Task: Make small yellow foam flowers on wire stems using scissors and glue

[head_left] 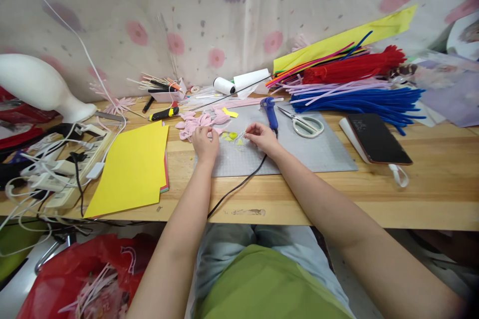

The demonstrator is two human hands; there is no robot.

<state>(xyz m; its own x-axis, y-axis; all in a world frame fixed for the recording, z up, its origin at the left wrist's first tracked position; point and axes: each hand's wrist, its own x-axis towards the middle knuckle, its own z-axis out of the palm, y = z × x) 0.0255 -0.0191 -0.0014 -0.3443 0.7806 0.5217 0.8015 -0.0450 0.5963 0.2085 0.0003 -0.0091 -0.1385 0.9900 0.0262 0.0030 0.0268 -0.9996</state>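
My left hand (pixel 205 142) rests closed on the grey cutting mat (pixel 318 152), its fingers curled beside a heap of pink foam petals (pixel 200 122). My right hand (pixel 262 137) pinches something thin and small that I cannot make out, just right of small yellow foam pieces (pixel 232 136). A blue glue gun (pixel 269 112) lies directly behind my right hand, its black cable (pixel 239 187) running under my wrist and off the table's front edge. Scissors with white handles (pixel 305 123) lie on the mat to the right.
Yellow paper sheets (pixel 129 169) lie left of the mat, with a power strip and tangled white cables (pixel 56 169) beyond. Red, blue and lilac pipe cleaners (pixel 355 84) fill the back right. A dark phone (pixel 377 138) lies at right. A red bag (pixel 75 274) sits below.
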